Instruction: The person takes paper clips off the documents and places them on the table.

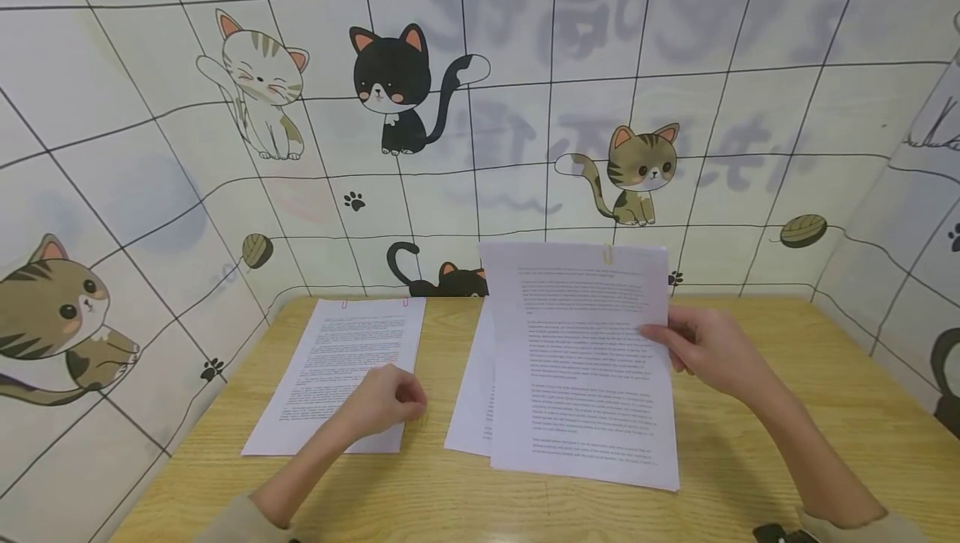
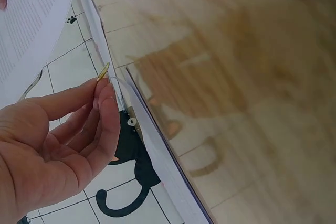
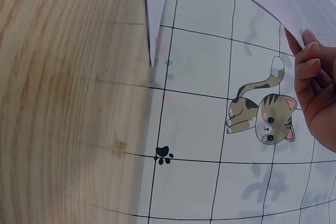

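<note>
Between thumb and fingertips, my left hand (image 1: 384, 401) pinches a small gold paper clip (image 2: 103, 72), seen in the left wrist view. In the head view this hand is over the lower right part of a printed stack (image 1: 341, 364) that bears two reddish clips on its top edge. My right hand (image 1: 711, 349) grips the right edge of some printed sheets (image 1: 585, 368) and holds them tilted up, facing me. One yellow paper clip (image 1: 608, 253) sits on the top edge of these sheets. Behind them, other printed paper (image 1: 474, 409) is partly hidden.
Under everything is a light wooden table (image 1: 555, 514). Along its back and sides hangs a white gridded cloth (image 1: 517, 109) printed with cartoon cats, close behind the raised sheets. Bare wood (image 1: 750, 468) shows right of the sheets.
</note>
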Motion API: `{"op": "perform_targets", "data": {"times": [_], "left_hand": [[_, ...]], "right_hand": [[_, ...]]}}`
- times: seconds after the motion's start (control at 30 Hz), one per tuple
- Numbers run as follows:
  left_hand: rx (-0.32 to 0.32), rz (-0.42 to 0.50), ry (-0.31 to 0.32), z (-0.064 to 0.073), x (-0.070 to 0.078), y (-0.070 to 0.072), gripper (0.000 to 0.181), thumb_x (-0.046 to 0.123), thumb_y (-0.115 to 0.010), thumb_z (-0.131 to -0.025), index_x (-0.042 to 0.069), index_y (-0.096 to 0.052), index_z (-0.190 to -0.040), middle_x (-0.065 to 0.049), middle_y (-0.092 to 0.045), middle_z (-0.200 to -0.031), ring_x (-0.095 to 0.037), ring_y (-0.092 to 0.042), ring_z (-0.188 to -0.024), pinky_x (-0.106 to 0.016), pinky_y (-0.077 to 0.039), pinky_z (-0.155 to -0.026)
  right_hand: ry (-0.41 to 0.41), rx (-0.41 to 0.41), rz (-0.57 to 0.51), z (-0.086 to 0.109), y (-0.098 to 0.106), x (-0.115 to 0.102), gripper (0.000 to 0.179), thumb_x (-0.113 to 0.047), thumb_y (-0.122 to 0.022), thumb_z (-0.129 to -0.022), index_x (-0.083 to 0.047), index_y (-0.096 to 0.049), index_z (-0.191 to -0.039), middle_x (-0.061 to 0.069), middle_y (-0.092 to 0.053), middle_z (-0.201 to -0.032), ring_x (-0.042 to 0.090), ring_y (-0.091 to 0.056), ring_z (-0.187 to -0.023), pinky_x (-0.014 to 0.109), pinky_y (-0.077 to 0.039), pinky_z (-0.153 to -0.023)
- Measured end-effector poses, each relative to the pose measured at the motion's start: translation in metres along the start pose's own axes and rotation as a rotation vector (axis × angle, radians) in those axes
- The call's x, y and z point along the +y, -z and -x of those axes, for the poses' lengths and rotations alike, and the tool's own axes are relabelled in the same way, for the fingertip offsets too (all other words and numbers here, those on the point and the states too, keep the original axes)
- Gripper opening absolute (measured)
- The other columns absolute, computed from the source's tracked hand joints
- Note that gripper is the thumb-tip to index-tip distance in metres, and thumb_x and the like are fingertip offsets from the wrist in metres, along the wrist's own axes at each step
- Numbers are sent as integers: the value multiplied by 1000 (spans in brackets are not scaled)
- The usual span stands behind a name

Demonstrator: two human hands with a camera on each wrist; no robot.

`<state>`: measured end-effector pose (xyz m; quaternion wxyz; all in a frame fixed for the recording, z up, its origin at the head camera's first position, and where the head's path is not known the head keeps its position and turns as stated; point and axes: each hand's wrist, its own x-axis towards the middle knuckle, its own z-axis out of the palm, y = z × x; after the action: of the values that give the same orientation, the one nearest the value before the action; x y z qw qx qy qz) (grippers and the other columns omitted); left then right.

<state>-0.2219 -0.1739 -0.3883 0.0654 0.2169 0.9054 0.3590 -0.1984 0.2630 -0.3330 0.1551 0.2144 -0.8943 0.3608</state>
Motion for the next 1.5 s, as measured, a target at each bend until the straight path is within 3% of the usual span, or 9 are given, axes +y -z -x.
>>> {"op": "perform_targets", "data": {"times": [0.5,0.9,1.13,1.5], "left_hand": [[-55,-23,32,-1,-5,-1,9,-3,-72,-80,4,-70,-76,0,-63,-64,-10,-54,-59,-24,-43,-55],[-30,-27,38,-1,-6,2,6,2,-75,-84,5,-71,-80,2,-64,-70,-11,-56,-64,-27,-46,-59],[12,-13,55,-4,-1,7,3,7,-74,-88,6,-72,-86,2,-66,-75,-11,-58,-69,-29,-48,-64],[137,75,36,-15,17,11,7,12,-71,-94,8,-72,-100,2,-69,-89,-14,-63,-80,-32,-52,-73]], "right_hand": [[-16,-10,-3,1,0,1,14,-5,-68,-96,0,-72,-108,-6,-49,-56,5,-42,-45,22,-30,-40],[0,-7,-4,0,0,2,13,-5,-68,-96,1,-72,-107,-7,-49,-55,5,-43,-45,22,-31,-40],[-13,-16,-12,0,-2,6,13,-6,-68,-96,0,-72,-107,-7,-50,-56,5,-43,-45,22,-32,-40],[-37,-37,-7,0,-7,13,16,-9,-67,-98,0,-72,-111,-6,-50,-56,6,-43,-45,22,-31,-41]]}}
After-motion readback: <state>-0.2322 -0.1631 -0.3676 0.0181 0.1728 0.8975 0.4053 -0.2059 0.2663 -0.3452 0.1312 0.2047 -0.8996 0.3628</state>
